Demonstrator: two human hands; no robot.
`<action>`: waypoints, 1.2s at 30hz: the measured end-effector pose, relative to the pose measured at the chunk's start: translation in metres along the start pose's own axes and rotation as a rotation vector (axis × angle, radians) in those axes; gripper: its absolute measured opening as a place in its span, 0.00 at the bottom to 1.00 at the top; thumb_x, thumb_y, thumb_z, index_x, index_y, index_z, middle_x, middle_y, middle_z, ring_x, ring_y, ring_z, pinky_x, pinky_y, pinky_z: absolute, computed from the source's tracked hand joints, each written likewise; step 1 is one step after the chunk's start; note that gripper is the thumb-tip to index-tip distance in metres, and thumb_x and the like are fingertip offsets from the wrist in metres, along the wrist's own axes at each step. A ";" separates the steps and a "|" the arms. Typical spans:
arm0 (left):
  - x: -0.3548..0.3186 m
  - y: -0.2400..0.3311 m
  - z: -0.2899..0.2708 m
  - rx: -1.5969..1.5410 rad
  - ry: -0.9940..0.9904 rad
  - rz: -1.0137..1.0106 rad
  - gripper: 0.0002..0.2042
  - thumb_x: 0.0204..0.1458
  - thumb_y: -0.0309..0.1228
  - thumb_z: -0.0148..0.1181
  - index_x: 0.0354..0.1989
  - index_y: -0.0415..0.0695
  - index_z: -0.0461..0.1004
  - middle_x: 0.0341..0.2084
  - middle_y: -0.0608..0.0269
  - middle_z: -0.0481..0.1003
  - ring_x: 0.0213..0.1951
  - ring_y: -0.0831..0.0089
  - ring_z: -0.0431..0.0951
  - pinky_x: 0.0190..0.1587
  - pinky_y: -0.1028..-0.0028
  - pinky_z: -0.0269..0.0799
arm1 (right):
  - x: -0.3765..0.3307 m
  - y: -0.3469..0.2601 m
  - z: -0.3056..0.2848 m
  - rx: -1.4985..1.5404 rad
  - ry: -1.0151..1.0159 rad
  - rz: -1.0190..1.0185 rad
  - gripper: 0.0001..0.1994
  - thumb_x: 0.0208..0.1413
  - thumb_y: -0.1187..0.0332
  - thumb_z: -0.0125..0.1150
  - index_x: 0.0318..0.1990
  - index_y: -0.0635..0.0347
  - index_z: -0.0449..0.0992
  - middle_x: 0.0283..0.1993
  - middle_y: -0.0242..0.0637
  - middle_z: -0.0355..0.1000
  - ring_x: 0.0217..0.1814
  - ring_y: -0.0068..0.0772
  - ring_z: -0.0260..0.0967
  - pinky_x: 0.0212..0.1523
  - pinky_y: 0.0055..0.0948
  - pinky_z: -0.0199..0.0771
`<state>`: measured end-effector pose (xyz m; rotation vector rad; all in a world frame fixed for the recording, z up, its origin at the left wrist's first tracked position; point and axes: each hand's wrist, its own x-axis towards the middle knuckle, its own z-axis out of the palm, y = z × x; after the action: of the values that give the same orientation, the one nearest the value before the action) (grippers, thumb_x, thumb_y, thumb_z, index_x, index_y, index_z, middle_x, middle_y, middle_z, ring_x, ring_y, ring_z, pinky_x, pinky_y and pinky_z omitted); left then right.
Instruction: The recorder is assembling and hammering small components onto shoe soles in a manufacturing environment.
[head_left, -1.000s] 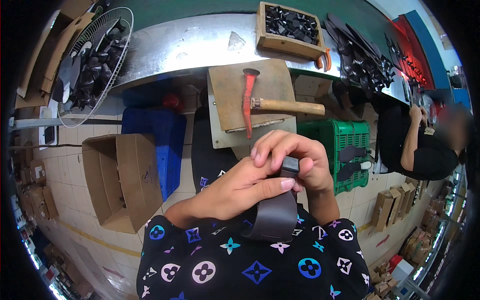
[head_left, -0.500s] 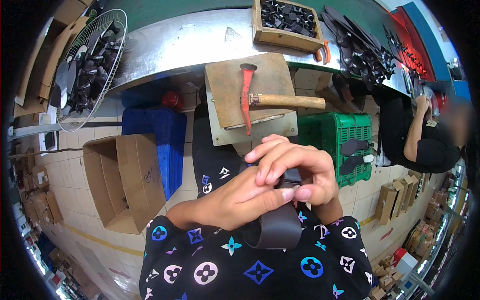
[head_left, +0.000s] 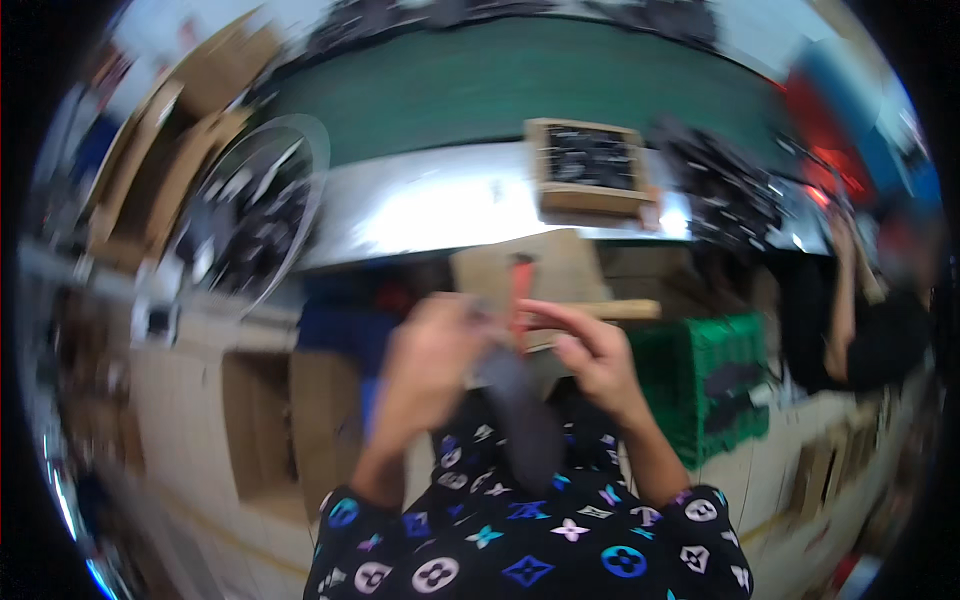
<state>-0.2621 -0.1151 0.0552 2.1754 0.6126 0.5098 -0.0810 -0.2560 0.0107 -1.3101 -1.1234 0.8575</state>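
Observation:
A dark brown shoe sole [head_left: 525, 425], smeared by motion, hangs from my left hand [head_left: 425, 345], whose fingers are closed on its upper end. My right hand [head_left: 597, 365] is apart from it, index finger stretched out and thumb spread, with nothing visible between them. In the picture its index fingertip overlaps the hammer [head_left: 630, 309], which has a red head and wooden handle; whether they touch, I cannot tell. The hammer lies on a brown work block [head_left: 570, 258] in front of me.
A wooden box [head_left: 592, 199] of small black pieces stands on the metal bench [head_left: 400, 210]. Dark soles [head_left: 720, 190] are heaped right of it. A wire basket [head_left: 320, 160] stands left. Below are a cardboard box [head_left: 325, 420] and green crate [head_left: 680, 385]. Another person [head_left: 860, 320] works at right.
My hands have separated and moved forward toward the block. The left has kept the sole; the right has let go and spread its fingers. The view has tilted up toward the bench.

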 end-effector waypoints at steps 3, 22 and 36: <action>0.000 -0.014 -0.077 0.056 0.727 -0.192 0.18 0.67 0.44 0.49 0.43 0.42 0.79 0.36 0.63 0.76 0.39 0.70 0.75 0.45 0.68 0.71 | 0.010 -0.004 -0.015 -0.084 0.182 -0.154 0.17 0.66 0.68 0.54 0.58 0.66 0.72 0.51 0.38 0.77 0.51 0.29 0.76 0.51 0.27 0.75; 0.029 -0.042 -0.073 0.424 0.731 0.008 0.16 0.59 0.29 0.58 0.54 0.38 0.73 0.50 0.50 0.74 0.54 0.58 0.73 0.59 0.65 0.65 | 0.104 -0.017 -0.283 -0.302 0.905 0.017 0.13 0.60 0.62 0.61 0.35 0.66 0.74 0.29 0.38 0.76 0.27 0.29 0.74 0.27 0.32 0.75; 0.041 0.044 0.018 -0.094 0.720 0.079 0.08 0.64 0.27 0.54 0.43 0.34 0.74 0.32 0.63 0.76 0.34 0.79 0.71 0.37 0.77 0.69 | 0.026 0.055 -0.055 -1.150 0.309 -0.478 0.45 0.52 0.46 0.67 0.68 0.60 0.49 0.75 0.58 0.31 0.66 0.61 0.58 0.62 0.49 0.67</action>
<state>-0.2081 -0.1267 0.0850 1.9002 0.8538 1.3605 -0.0150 -0.2409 -0.0351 -1.8482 -1.6436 -0.4537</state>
